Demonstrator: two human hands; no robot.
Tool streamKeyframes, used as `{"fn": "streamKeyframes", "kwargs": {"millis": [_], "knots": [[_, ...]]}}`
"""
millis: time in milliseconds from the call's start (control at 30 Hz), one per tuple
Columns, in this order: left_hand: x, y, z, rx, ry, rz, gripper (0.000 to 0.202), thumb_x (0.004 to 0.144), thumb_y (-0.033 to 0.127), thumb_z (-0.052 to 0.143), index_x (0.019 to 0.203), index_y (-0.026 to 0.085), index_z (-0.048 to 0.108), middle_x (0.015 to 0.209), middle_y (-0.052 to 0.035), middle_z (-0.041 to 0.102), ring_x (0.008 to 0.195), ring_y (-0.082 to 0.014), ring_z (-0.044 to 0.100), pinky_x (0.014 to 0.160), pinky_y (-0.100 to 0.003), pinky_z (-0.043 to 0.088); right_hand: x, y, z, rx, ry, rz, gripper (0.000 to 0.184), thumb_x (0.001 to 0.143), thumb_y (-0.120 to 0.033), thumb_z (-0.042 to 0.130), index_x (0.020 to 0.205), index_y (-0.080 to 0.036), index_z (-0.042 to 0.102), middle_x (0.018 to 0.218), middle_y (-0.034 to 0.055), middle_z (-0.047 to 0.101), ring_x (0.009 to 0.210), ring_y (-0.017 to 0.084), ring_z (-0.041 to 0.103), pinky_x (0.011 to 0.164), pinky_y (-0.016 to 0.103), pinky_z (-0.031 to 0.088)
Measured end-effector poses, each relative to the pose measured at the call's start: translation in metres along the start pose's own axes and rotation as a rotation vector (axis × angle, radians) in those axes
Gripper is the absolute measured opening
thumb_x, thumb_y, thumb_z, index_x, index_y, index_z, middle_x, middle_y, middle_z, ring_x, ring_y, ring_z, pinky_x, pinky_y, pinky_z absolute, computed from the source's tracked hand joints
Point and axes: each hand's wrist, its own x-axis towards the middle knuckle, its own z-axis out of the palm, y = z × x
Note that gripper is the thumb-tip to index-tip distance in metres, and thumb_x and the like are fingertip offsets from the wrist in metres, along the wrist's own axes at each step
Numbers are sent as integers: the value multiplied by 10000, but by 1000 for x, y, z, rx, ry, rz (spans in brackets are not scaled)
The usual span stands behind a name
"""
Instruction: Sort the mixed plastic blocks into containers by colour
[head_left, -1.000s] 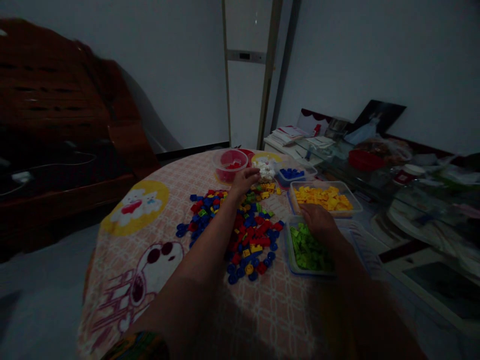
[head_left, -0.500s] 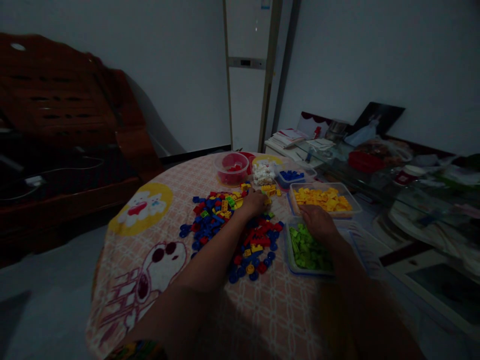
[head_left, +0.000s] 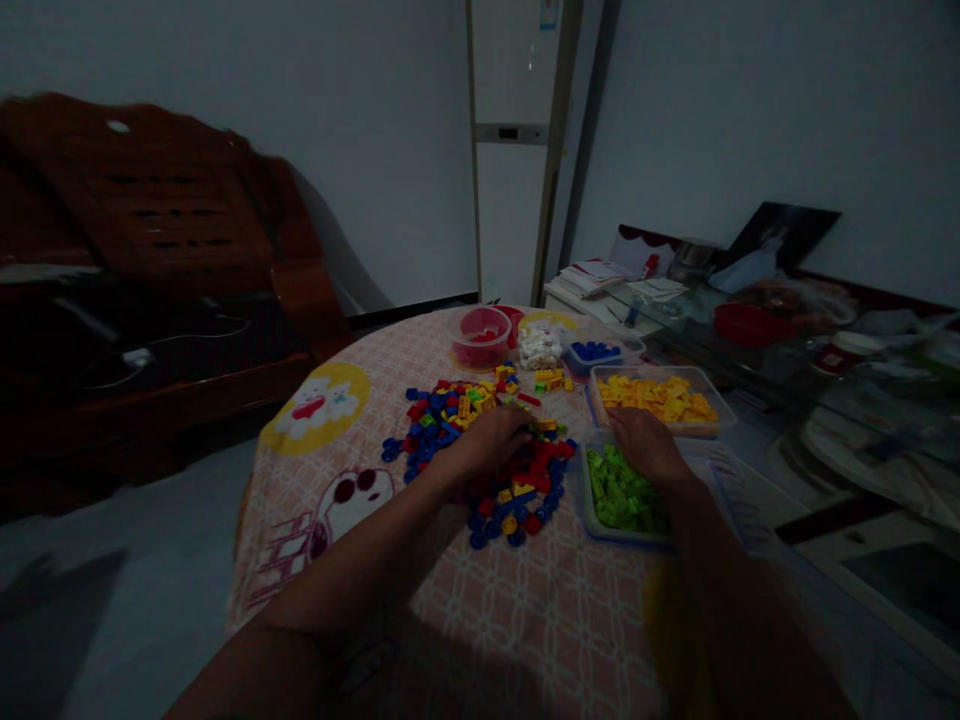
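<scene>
A loose pile of toy building bricks (head_left: 431,425) in red, blue, yellow and green is spread over the round table. My left hand (head_left: 496,437) reaches over its middle, fingers curled down among the bricks; what is in them is hidden. My right hand (head_left: 643,442) is at the near edge of a clear box of yellow bricks (head_left: 660,400), fingers pressed together close to its rim. Whether it holds a brick does not show. Below that hand is a box of green bricks (head_left: 619,490), partly covered by my wrist.
Behind the pile stand a round tub (head_left: 480,340) with red bricks, a heap of white bricks (head_left: 540,345) and a box of blue bricks (head_left: 595,352). A cluttered glass-topped cabinet (head_left: 720,340) borders the right side. A wooden bench (head_left: 172,230) is at the left.
My left hand has drawn back from the far yellow bricks to the pile's middle. My right hand stays by the yellow box's near edge. The view has turned slightly left.
</scene>
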Motion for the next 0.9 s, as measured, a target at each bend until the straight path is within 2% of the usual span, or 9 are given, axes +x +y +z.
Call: {"fn": "streamKeyframes", "kwargs": {"millis": [133,200,300,400,467,567,767,900], "knots": [[5,-38,-4,0,272,-182,389,968,354,536,1292,179,665,1378,-131,641,1255,-267,617,1084,-407,489,-1,2,3,-11,3,-2,380,1024,-200,357,1107,-160,726,1156,136,746,1067,230,676,944,295,451],[11,-57,-1,45,251,-284,437,969,396,539,1330,173,642,1368,-145,647,1254,-286,620,1080,-428,489,-1,3,4,-18,6,-3,382,1026,-200,352,1102,-169,725,1148,128,746,1066,222,674,941,286,444],[18,-66,7,116,96,-302,460,964,448,552,1330,188,649,1326,-142,673,1231,-307,633,1073,-454,481,-1,2,3,-25,5,-2,378,1026,-204,352,1108,-168,720,1131,123,748,1051,219,673,925,281,444],[20,-51,14,114,51,-209,449,999,476,487,1316,208,660,1382,-124,642,1276,-288,601,1099,-435,453,-1,1,1,-29,-4,-1,371,1021,-196,360,1114,-160,718,1134,125,746,1047,221,672,924,283,443],[16,-33,18,75,56,-124,457,1031,468,414,1311,202,659,1404,-115,626,1291,-263,585,1112,-417,441,-1,0,1,-27,-3,-3,379,1024,-195,353,1113,-157,719,1144,128,745,1048,225,673,929,291,443],[4,-4,23,40,54,-10,489,1041,480,378,1332,189,642,1399,-109,629,1302,-258,561,1161,-443,388,-1,1,2,-24,9,-17,389,1028,-199,344,1105,-157,723,1145,131,744,1046,229,675,936,302,443],[-19,44,31,17,24,7,573,1009,535,431,1465,203,537,1529,-132,509,1367,-305,488,1157,-483,385,-1,2,3,-14,19,-20,387,1027,-199,350,1113,-161,726,1124,127,750,1031,220,678,917,298,447],[-22,54,37,46,15,46,569,984,490,507,1474,202,526,1594,-140,422,1404,-327,445,1166,-487,379,1,0,1,-20,-16,7,378,1025,-207,366,1126,-155,726,1115,137,751,1019,228,682,901,305,453]]}}
